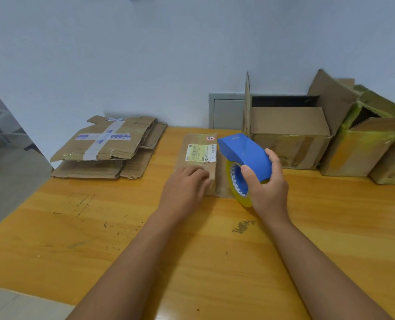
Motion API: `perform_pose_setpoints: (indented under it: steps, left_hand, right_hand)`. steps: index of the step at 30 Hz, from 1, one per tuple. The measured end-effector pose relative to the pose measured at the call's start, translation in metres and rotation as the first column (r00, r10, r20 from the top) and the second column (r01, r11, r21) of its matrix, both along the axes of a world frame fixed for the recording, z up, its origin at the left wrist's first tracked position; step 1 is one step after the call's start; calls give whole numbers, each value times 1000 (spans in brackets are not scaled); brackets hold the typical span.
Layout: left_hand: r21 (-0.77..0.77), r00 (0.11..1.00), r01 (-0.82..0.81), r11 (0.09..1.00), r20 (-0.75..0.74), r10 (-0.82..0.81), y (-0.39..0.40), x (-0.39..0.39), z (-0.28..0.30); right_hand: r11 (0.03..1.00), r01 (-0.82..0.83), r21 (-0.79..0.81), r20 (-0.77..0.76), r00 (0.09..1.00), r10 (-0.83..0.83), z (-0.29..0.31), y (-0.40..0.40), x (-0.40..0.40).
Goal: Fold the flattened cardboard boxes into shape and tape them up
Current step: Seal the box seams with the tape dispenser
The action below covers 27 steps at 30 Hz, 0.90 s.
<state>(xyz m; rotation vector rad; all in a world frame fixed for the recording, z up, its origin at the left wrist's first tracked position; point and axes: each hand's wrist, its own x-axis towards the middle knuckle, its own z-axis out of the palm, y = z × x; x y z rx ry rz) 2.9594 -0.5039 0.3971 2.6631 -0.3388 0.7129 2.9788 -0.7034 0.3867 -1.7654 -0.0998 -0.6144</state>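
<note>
A small box (200, 158) sits folded near the middle of the table (99, 239), label up. The left hand (187, 188) lies on its near end, fingers fairly straight, pressing it flat. The right hand (269, 181) grips a blue dispenser (242, 151) loaded with yellowish tape (238, 188), just beside the box's right side; a clear strip seems to run from the roll to the box, though that is hard to tell.

The box looks light and thin-walled, so it will likely slide or dent under the dispenser's pull. Holding it down from the top, over an edge where the walls give support, seems best. 1 pile of flat boxes (106, 146) waits at far left; 2 or more taped boxes (289, 135) stand at far right.
</note>
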Motion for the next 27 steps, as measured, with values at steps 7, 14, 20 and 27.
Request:
perform_pose_setpoints:
  steps: [7,14,20,27]
  left_hand:
    - [-6,999,10,1000,31,-10,3,7,-7]
    - [42,991,-26,999,131,20,-1,11,-17]
    - [-31,991,-72,997,112,75,-9,11,-16]
    - [-18,995,-50,999,80,51,-6,10,-15]
  right_hand:
    - [1000,4,-25,-16,1000,-4,-1,-1,3]
    - [1000,-2,-13,-12,1000,2,-1,-1,2]
    - [1000,-3,-9,3,1000,3,0,-1,0]
    - [1000,-9,-1,-14,1000,9,1,0,-1]
